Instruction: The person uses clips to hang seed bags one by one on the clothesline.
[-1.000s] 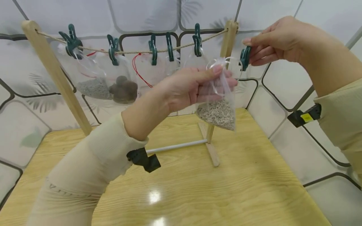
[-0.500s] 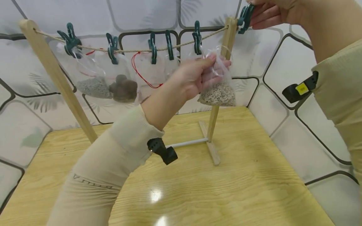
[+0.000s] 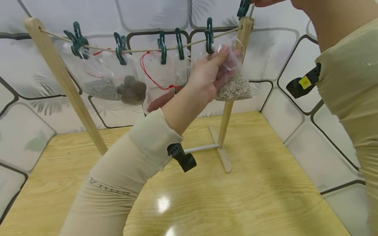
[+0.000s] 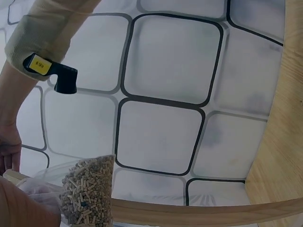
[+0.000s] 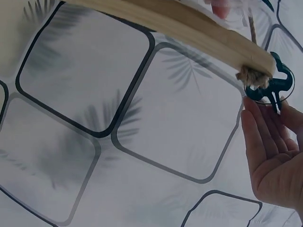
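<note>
My left hand (image 3: 206, 75) pinches the gathered neck of a clear mesh drawstring bag (image 3: 235, 88) filled with tan pellets, just below the right end of the rope (image 3: 138, 51). In the left wrist view the pellets (image 4: 90, 191) hang beside the hand. Thumb and fingers of my right hand (image 5: 274, 156) hold a dark green spring clip (image 3: 243, 8) above the right post top. The head view cuts off most of that hand. Several other green clips (image 3: 120, 49) grip the rope, with bags of grey grains (image 3: 101, 89), brown stones (image 3: 131, 90) and reddish grains (image 3: 160, 101) beneath.
The rope runs between two wooden posts (image 3: 66, 87), with a knot (image 5: 254, 77) at the right post's outer side. A white rod (image 3: 202, 148) joins the stand low down, above the wooden table (image 3: 236, 196). Patterned panels (image 3: 274, 59) surround the table behind and at the sides.
My right hand has risen with the clip and moved left to above the right post. The pellet bag in my left hand has been lifted toward the rope.
</note>
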### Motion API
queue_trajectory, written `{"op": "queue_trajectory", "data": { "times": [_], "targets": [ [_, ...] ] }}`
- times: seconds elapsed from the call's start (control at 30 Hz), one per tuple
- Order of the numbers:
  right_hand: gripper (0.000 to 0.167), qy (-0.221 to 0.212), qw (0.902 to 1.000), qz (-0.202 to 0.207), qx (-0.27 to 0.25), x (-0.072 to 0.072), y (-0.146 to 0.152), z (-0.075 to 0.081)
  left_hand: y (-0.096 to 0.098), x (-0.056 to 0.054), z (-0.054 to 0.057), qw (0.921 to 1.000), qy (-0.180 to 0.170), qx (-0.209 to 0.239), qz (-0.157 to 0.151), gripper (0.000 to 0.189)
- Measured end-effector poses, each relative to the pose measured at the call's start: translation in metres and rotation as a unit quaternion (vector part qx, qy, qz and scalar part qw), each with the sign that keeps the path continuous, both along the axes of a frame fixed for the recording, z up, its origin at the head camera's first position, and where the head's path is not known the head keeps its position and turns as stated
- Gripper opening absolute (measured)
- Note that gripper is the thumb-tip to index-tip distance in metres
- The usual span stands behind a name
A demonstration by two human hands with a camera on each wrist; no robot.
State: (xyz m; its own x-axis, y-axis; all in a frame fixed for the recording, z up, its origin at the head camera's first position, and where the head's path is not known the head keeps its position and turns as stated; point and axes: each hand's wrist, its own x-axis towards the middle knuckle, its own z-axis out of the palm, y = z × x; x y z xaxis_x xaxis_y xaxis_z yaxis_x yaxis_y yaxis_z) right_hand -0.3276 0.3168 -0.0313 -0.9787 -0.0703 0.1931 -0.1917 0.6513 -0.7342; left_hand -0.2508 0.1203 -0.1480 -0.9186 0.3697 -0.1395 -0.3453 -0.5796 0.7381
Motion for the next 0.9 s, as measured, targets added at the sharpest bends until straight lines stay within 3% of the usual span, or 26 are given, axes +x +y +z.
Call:
{"op": "queue_trajectory", "data": {
  "times": [0.1,0.2,0.33,0.4,0.53,0.73,0.83,0.9],
  "targets": [
    [0.049,-0.008,0.9993,-0.034,0.013,0.013,-0.023,-0.001,0.006,0.002,-0.001,0.9996,0.01,0.011,0.023,0.01],
    [0.046,-0.009,0.9997,-0.015,0.018,0.019,-0.035,-0.003,0.011,0.002,-0.002,0.9982,0.022,0.02,0.051,0.011],
    [0.026,0.001,0.9991,0.03,0.031,0.024,-0.042,-0.01,0.015,0.0,-0.002,0.9948,0.03,0.052,0.083,0.011],
    [0.015,0.003,0.9985,0.03,0.046,0.026,-0.046,-0.014,0.015,0.0,-0.002,0.993,0.029,0.069,0.091,0.01],
    [0.007,-0.005,0.9972,0.015,0.073,0.026,-0.052,-0.017,0.011,-0.001,-0.001,0.9942,0.018,0.074,0.077,0.02],
    [0.034,0.004,0.9971,0.046,0.061,-0.002,-0.035,-0.021,-0.001,-0.003,0.001,0.9965,0.017,0.078,0.025,0.021],
    [0.031,0.015,0.9969,0.068,0.036,-0.013,-0.026,-0.023,-0.004,-0.003,0.002,0.9967,0.018,0.079,0.003,0.028],
    [0.031,0.019,0.9969,0.061,0.046,-0.008,-0.029,-0.021,-0.004,-0.003,0.002,0.9966,0.019,0.081,-0.004,0.028]
  ]
}}
